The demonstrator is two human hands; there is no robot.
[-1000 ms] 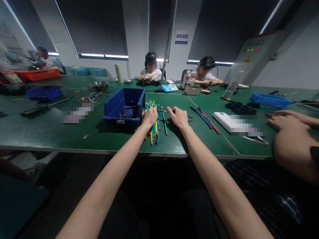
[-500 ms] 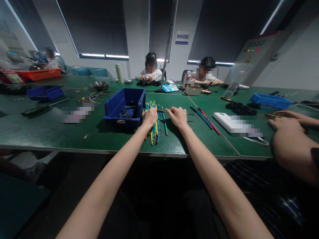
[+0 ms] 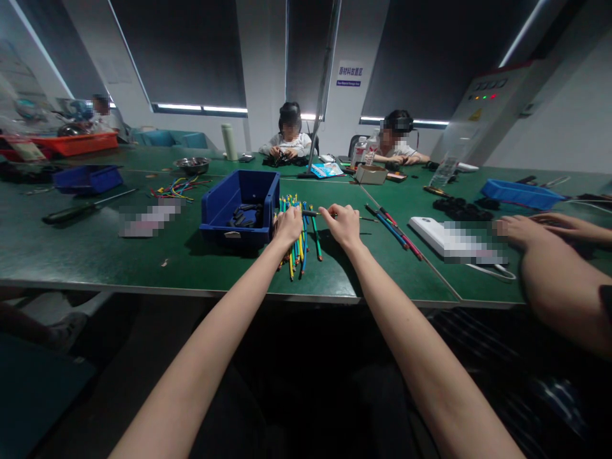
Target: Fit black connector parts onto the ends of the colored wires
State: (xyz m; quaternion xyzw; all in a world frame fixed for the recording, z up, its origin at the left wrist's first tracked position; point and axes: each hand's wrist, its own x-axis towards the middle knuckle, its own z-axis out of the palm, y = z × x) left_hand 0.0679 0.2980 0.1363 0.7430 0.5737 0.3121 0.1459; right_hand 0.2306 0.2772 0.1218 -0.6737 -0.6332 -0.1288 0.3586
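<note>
My left hand (image 3: pixel 289 224) is closed over a pile of short coloured wires (image 3: pixel 297 255), yellow, green and blue, some with coppery ends. Its fingertips grip one end of a thin black sleeve (image 3: pixel 310 213). My right hand (image 3: pixel 345 223) pinches the other end between thumb and fingers. A thin wire tip (image 3: pixel 368 219) pokes out beyond my right hand, so a wire seems to run through the sleeve; my fingers hide most of it. Just left of my left hand stands a blue bin (image 3: pixel 213 226) with several short black pieces (image 3: pixel 246 215) inside.
To the right lie a few longer wires (image 3: pixel 394 229) and a white power bank (image 3: pixel 430 233) with a cable. A co-worker's hands (image 3: pixel 521 229) work at far right. Leftward are a screwdriver (image 3: pixel 71 213), loose wires (image 3: pixel 176 188) and a small blue tray (image 3: pixel 88 180). Two people sit opposite.
My hands stay almost where they were, the right one shifting very slightly rightward. The co-worker's hand at the right has moved left, toward the power bank.
</note>
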